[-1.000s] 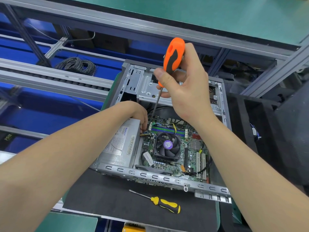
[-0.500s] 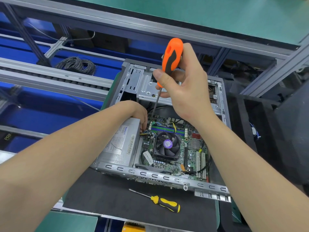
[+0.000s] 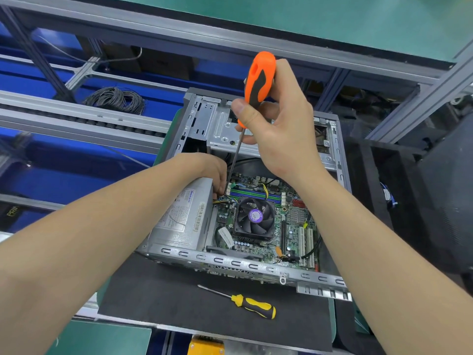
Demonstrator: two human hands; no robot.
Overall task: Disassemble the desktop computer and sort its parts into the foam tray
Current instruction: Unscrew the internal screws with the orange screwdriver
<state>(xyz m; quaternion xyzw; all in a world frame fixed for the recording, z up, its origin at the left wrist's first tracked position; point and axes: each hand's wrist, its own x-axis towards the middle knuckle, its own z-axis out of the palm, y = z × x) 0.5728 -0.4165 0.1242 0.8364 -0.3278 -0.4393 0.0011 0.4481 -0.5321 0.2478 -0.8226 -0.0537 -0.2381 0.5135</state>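
Landmark for this entry: the open desktop computer case [image 3: 256, 267], lying on its side with its interior facing me.

- Foam tray [image 3: 368, 180]: black and compartmented, just beside the case on its right. I can see a small blue-and-white item in one compartment but cannot identify it.
- Black mat [image 3: 166, 303]: under the case, extending from its near edge toward me.
- Power supply [image 3: 179, 221]: grey box with a label, seated in the case's left half.
- Motherboard [image 3: 294, 226]: fills the case's right half. The cooling fan [image 3: 254, 217] sits on it, near the case's centre.
- Right hand [image 3: 279, 129]: above the far half of the case. Thumb and fingers are wrapped round the handle of the orange screwdriver [image 3: 258, 80].
- The tool is nearly upright. Its shaft slants down into the case and ends by the yellow and black wires at the power supply's far right corner.
- Left hand [image 3: 212, 170]: reaches into the case at that same corner, knuckles up, just beside the shaft. Its fingertips dip behind the power supply's edge among the wires. I cannot tell whether they grasp anything or how far they are curled.
- Yellow screwdriver [image 3: 253, 304]: lies flat on the mat in front of the case's near rail, untouched, with its tip pointing left.
- Coil of dark cable [image 3: 115, 99]: well apart from the case, beyond its far left corner.
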